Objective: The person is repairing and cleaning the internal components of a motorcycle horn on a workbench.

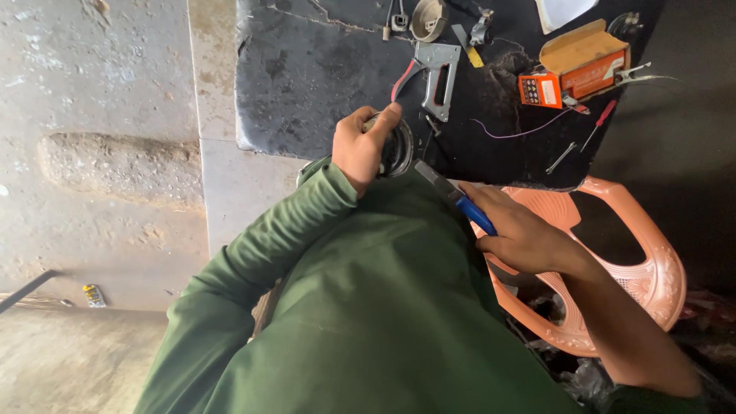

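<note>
The left hand (360,149) was clamped around a round dark metal part (395,147), thumb pressed over its top rim, holding it at the near edge of the black work mat (307,77). The right hand (525,238) had a firm fist on a pair of blue-handled pliers (456,195), and the grey nose pointed in at the round part, tip just beside it; whether it actually touched could not be told. Both hands were full, nothing loose in either.

Up on the mat, a grey staple gun (437,73) lay just beyond the round part, with an open orange cardboard box (583,65) off to the right and a red-handled screwdriver (599,123) near it. A thin purple wire (521,132) curled between gun and box. Below the right forearm sat an orange plastic chair (652,268). The person's green sleeve (268,238) filled the near foreground, over a bare concrete floor (100,153).
</note>
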